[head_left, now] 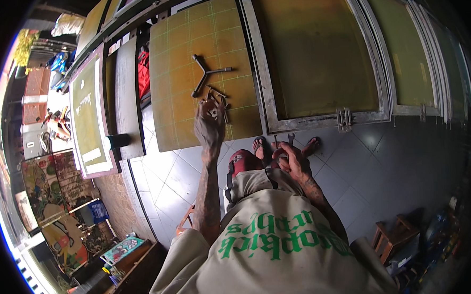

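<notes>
My left hand (211, 128) reaches over a yellow-brown board marked with a green grid (180, 104). Its fingers are curled in at a small pile of long bolts (218, 94), with a pale metal bit showing among them. What they grip is too small to make out. A dark three-armed Y-shaped socket wrench (205, 72) lies on the board just beyond the pile. Off the board's near edge, close to my lap, my right hand (296, 164) is closed around an open-ended wrench (291, 137), its jaw sticking out past the fingers. A thin bolt-like piece (276, 138) pokes up beside it.
Metal-framed screens (315, 47) line the right of the board. At left stand a dark plank (128, 99) and a white-bordered frame (91, 117). Grey floor tiles (354, 178) lie below, with a wooden stool (395, 238) at lower right and a painted panel (61, 230) at lower left.
</notes>
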`<state>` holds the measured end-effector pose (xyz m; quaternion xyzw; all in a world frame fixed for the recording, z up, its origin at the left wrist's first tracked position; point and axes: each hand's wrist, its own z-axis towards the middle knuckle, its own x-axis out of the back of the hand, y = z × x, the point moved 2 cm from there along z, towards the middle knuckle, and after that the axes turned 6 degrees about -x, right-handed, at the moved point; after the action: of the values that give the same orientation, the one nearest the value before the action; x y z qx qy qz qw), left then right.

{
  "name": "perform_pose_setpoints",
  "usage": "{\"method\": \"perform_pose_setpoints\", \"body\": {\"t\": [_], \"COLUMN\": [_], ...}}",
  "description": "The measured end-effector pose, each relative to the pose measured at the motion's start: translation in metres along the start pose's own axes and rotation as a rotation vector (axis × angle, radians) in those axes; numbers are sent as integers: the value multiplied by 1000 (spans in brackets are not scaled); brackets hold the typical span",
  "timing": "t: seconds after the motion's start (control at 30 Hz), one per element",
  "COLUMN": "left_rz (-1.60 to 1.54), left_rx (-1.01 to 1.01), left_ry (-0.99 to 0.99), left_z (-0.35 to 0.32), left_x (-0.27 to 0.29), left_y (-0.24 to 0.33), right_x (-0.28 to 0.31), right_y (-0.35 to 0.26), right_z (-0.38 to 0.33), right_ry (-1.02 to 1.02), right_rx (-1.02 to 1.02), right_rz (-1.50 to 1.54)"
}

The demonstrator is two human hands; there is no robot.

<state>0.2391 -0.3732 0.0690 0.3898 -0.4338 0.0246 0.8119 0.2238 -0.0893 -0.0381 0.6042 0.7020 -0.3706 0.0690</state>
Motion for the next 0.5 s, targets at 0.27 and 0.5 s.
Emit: {"method": "perform_pose_setpoints", "body": {"t": [0.27,0.5], "left_rz": [-691,-628], "left_rx": [407,359], "left_ry": [-1008,-1042], "left_z": [-76,-99], "left_x": [-31,-71], "left_y": [26,13], "right_x": [-44,-77], "right_y": [-5,-25], "right_z": [-18,-40], "right_ry": [-21,290], "right_rx": [34,-96], "right_rz": [335,473]}}
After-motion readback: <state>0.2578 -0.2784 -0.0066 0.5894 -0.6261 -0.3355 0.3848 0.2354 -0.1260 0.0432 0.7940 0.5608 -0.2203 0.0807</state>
